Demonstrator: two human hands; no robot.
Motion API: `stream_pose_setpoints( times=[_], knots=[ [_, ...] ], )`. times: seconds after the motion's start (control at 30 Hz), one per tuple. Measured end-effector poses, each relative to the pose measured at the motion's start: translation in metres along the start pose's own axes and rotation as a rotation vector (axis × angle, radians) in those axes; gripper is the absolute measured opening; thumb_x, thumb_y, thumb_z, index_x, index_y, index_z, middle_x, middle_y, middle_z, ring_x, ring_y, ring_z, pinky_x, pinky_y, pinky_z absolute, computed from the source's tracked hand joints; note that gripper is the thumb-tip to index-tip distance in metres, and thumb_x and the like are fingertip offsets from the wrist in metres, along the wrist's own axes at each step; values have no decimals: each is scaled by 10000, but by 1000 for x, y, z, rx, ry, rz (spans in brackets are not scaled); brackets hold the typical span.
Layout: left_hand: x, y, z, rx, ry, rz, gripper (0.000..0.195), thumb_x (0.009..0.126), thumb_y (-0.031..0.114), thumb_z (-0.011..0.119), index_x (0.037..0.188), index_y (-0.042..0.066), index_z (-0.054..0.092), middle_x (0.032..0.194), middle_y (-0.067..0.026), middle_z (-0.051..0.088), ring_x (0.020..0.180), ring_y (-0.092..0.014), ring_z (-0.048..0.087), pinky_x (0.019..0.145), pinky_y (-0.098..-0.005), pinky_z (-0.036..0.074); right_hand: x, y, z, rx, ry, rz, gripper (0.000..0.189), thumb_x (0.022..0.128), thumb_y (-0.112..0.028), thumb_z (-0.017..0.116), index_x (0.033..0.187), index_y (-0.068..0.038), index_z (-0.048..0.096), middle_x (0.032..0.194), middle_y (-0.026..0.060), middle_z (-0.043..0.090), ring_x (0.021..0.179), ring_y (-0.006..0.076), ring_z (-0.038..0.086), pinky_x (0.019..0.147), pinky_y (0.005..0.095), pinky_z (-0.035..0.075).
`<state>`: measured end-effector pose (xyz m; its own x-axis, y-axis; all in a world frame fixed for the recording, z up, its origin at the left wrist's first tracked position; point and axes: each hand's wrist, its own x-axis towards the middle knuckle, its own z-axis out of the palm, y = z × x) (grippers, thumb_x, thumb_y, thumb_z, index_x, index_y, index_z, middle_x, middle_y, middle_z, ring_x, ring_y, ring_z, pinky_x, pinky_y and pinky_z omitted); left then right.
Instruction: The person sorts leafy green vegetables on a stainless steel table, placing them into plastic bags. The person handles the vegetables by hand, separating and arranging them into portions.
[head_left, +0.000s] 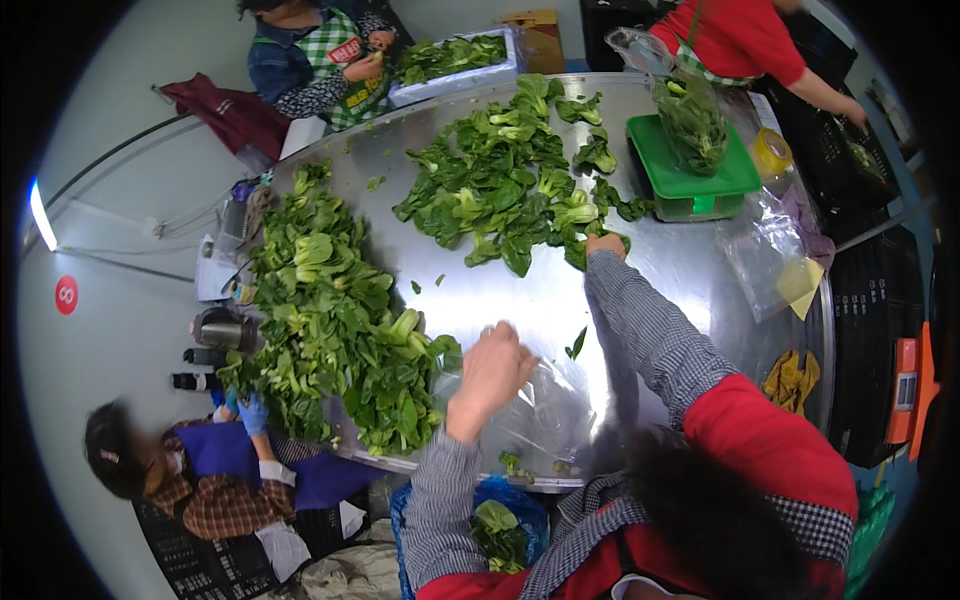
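My left hand (491, 367) pinches a transparent plastic bag (544, 416) over the near part of the steel table (517, 300). The bag looks flat and slack, with part of it behind the hand. Farther forward, my right hand (606, 244) has its fingers closed around a bok choy (576, 253) at the near edge of a loose pile of bok choy (495, 180). Its fingertips are partly hidden by the leaves. To the left of my left hand lies a longer heap of bok choy (330, 300).
A green scale (694, 206) bears a bagged portion of greens (694, 127). Yellow tape (771, 152), plastic bags (757, 255) and a yellow cloth (793, 382) lie at right. A blue-lined bin (536, 510) stands below the table edge. Three other people work around the table.
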<state>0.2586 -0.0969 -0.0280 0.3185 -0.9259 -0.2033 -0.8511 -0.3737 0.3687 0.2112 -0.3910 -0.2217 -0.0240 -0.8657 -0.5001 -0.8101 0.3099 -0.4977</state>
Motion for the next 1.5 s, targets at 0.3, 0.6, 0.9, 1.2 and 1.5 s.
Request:
stream_pose_setpoints(
  times=[0.3,0.6,0.9,1.2,1.5],
  knots=[
    [283,-45,64,-58,-192,273,159,751,316,750,893,256,788,1556,-109,283,1438,-357,199,1139,-416,299,34,16,35,816,-163,267,545,857,-343,638,1146,111,553,892,229,671,692,289,675,603,398,546],
    [290,-68,119,-949,-456,171,196,822,164,723,976,46,751,1568,-121,239,1224,-280,522,1026,-379,415,39,3,28,1100,-141,102,532,850,-405,628,1099,64,607,984,183,668,812,284,662,717,381,542],
    [235,-44,119,-1206,-244,323,178,863,122,685,973,-17,707,1569,-167,196,1358,-283,383,1021,-351,418,58,-35,-29,443,-1021,79,363,785,-260,779,1015,-1,671,896,94,702,760,176,668,661,302,542],
    [145,-114,59,-580,98,13,160,846,205,683,944,97,748,1417,-225,449,1312,-388,418,1068,-464,365,96,-133,-27,-232,-368,-1354,542,659,-212,802,1156,-73,639,1247,141,554,1046,301,557,959,370,454],
    [188,-198,115,-753,142,-92,182,818,263,691,925,144,777,1495,-257,327,1390,-450,251,1132,-449,265,59,-63,20,-586,40,-1090,598,677,-232,759,1229,-102,569,1164,138,571,1110,345,512,981,418,441]
  ],
)
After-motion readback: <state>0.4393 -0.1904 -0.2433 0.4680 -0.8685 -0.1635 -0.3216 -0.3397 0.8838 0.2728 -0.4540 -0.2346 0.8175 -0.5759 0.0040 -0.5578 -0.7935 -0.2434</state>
